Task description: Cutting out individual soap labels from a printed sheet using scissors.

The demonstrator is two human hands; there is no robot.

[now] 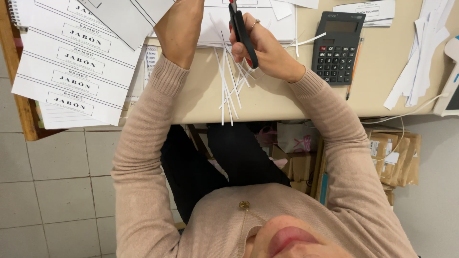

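Worktop [287, 102] of pale beige carries printed label sheets [76, 62] at its left edge, a dark calculator [337, 48] and thin white paper strips [229, 86]. Right hand [267, 52] has its grip closed around black scissors [241, 31] above the strips. Left hand [184, 24] reaches beyond view; its grip cannot be told.

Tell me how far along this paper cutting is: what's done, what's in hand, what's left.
Done: a heap of thin white paper strips lies on the desk edge, trimmings from cuts already made. In hand: the right hand has black-handled scissors in its grip; the left hand runs out of view at the top, so what it holds cannot be told. Left: a printed label sheet on the left looks uncut, its labels joined.
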